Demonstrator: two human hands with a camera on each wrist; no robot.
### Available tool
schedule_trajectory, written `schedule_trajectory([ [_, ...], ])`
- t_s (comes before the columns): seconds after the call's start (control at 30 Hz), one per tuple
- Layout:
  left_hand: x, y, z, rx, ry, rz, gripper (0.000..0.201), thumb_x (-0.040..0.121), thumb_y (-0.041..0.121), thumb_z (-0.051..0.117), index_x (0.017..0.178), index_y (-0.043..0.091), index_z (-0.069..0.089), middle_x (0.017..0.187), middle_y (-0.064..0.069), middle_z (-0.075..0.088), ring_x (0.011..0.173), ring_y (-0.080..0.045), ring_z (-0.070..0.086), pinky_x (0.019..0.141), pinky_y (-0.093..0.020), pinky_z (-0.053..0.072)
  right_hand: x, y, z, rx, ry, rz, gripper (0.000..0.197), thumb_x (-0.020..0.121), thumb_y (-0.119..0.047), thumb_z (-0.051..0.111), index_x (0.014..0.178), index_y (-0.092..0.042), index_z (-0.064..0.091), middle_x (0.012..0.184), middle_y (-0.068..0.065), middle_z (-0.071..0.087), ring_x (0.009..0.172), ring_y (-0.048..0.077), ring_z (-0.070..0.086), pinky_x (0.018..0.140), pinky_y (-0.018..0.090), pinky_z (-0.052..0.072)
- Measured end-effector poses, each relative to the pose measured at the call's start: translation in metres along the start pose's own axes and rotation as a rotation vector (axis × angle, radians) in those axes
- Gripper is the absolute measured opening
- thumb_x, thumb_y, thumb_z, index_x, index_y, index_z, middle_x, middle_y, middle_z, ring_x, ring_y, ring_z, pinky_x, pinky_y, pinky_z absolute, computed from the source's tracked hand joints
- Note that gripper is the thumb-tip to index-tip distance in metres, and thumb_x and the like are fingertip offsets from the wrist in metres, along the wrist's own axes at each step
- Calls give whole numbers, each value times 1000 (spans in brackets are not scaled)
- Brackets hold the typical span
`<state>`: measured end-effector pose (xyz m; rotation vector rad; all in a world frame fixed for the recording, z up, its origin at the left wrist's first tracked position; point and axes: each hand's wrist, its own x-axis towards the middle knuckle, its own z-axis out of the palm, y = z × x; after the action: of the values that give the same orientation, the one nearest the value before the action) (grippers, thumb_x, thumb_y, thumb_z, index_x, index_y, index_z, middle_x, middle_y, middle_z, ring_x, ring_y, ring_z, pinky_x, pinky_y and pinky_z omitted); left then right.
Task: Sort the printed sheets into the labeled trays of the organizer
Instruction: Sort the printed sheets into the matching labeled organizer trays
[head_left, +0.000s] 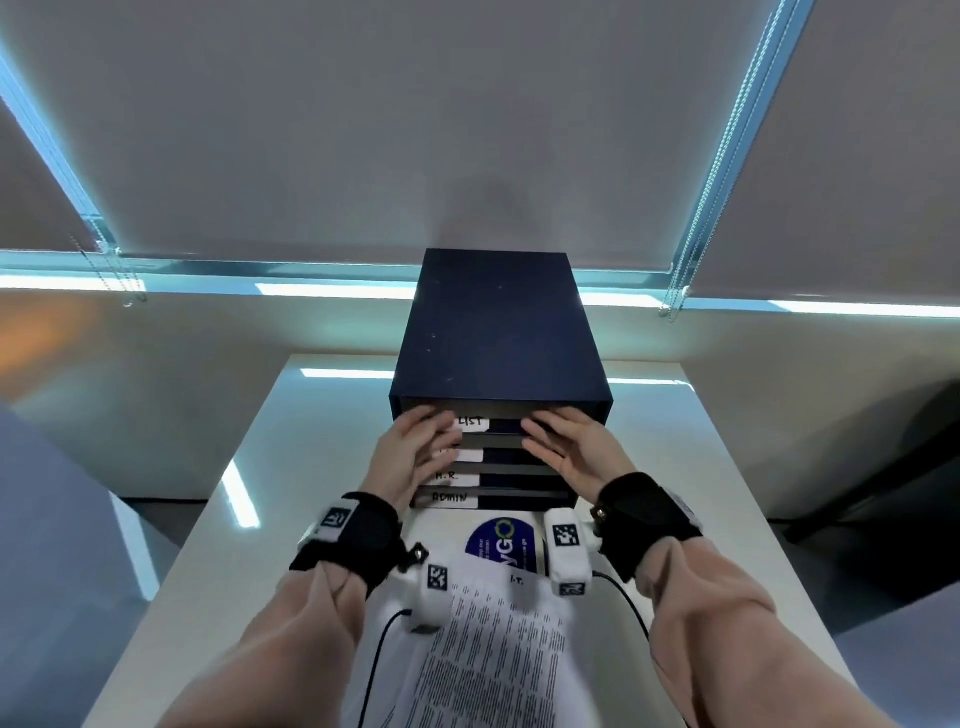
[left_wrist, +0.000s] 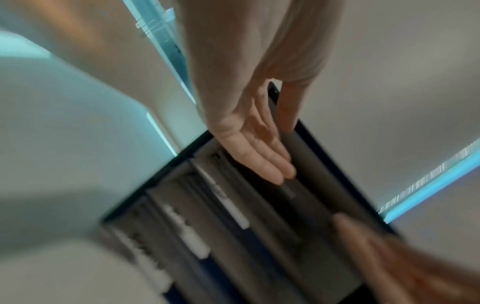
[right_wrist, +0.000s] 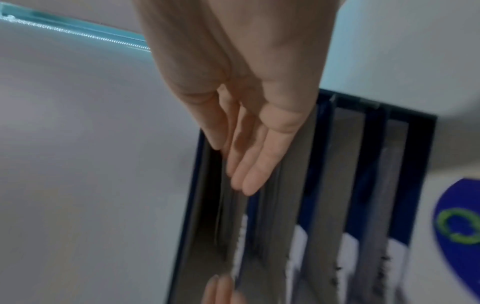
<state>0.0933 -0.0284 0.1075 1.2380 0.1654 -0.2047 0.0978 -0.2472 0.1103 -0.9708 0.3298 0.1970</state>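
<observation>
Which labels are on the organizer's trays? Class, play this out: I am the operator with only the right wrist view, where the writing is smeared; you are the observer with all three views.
Observer: In the head view the top label reads LIST; two lower ones read H.R. and ADMIN.
Operator: And the second one down?
Observer: The left hand, fingers straight, covers most of the second label, so it cannot be read.
Operator: Are any sheets left to sort?
Observer: Yes, printed sheets lie on the table in front of the organizer; the top one is marked I.T.
</observation>
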Motion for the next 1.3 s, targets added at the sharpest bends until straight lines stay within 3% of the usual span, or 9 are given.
schedule_trajectory([
  [0.23, -40, -130, -60, 801, 137, -439, 25, 90, 11, 49, 112, 3, 57, 95, -18, 67, 76, -30, 62, 71, -39, 49, -55, 88, -72, -606, 240, 309, 28, 94, -11, 50, 116, 3, 59, 90, 16, 64, 76, 27, 60, 68, 36, 52],
  [0.3, -53, -155, -64, 930, 177, -490, 36, 87, 14, 53, 121, 4, 50, 118, -20, 60, 100, -33, 60, 82, -34, 47, -69, 120, -95, -948, 381, 387, 37, 92, -12, 50, 126, 1, 51, 113, 18, 59, 94, 30, 59, 80, 36, 49],
  [0.37, -64, -164, -59, 946, 215, -471, 43, 85, 17, 58, 124, 7, 45, 123, -18, 53, 96, -29, 57, 76, -28, 43, -83, 141, -105, -1096, 486, 394, 50, 90, -14, 55, 137, -6, 39, 136, 21, 42, 116, 35, 51, 97, 36, 45],
  [0.53, -81, -170, -49, 760, 80, -536, 57, 77, 24, 74, 123, 7, 45, 103, -18, 61, 82, -30, 59, 73, -34, 47, -99, 146, -96, -875, 493, 330, 63, 88, -5, 60, 143, 3, 30, 137, 23, 47, 120, 34, 50, 100, 33, 42],
  [0.7, -96, -153, -51, 609, 28, -464, 65, 94, 20, 57, 146, -1, 24, 151, -23, 29, 138, -36, 32, 112, -42, 27, -91, 140, -102, -735, 418, 125, 87, 71, -50, 58, 142, -2, 39, 148, 14, 42, 134, 31, 42, 114, 45, 32],
  [0.87, -102, -127, -56, 395, 134, -328, 56, 97, 21, 49, 145, 2, 26, 148, -16, 35, 132, -29, 40, 109, -39, 32, -106, 99, -76, -516, 374, 70, 61, 95, -9, 55, 147, 5, 25, 153, 20, 29, 140, 32, 32, 114, 40, 28],
  [1.03, -108, -124, -60, 378, 119, -269, 40, 96, 23, 52, 129, 2, 41, 126, -18, 57, 108, -31, 59, 99, -47, 45, -104, 98, -74, -421, 327, 47, 62, 93, -8, 58, 146, 5, 28, 151, 19, 33, 138, 32, 36, 116, 42, 28],
  [1.17, -111, -120, -64, 312, 121, -260, 16, 95, 16, 53, 101, 2, 48, 102, -25, 66, 81, -33, 66, 84, -53, 50, -116, 103, -80, -440, 224, 80, 77, 78, -32, 76, 140, -8, 37, 116, 22, 60, 103, 33, 58, 88, 41, 44],
  [1.3, -103, -103, -61, 247, 210, -172, 12, 96, 12, 51, 85, 16, 51, 84, -11, 66, 74, -24, 64, 81, -41, 50, -142, 124, -82, -489, 148, 180, 48, 94, 0, 51, 139, -2, 33, 75, -1, 67, 51, 2, 58, 47, 14, 42],
])
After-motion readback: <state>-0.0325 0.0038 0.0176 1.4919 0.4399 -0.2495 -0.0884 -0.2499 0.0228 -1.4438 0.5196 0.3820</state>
